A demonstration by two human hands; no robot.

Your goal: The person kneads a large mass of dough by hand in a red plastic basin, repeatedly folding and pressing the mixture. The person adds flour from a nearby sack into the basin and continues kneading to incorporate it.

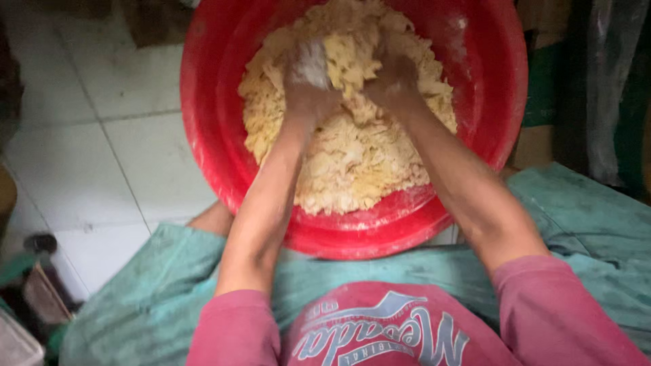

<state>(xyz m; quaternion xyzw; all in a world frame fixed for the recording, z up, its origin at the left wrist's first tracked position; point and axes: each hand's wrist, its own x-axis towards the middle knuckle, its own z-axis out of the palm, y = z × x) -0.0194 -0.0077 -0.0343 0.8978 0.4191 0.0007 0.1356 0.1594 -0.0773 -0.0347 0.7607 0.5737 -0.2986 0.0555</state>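
Kneading with both hands sunk in, the left hand (308, 85) and right hand (393, 78) clenched clumps of crumbly pale yellow dough (352, 156), which filled the round red plastic basin (210, 135) on the white tiled floor (95, 156). Hard pushing near the rim could probably tip crumbs out.

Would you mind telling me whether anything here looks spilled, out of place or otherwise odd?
Nothing stands out. The crumbly yellow dough lies wholly inside the red basin, with only flour smears on its inner wall. The left hand and the right hand are both dug into it. The white tiled floor beside the basin shows no spill.
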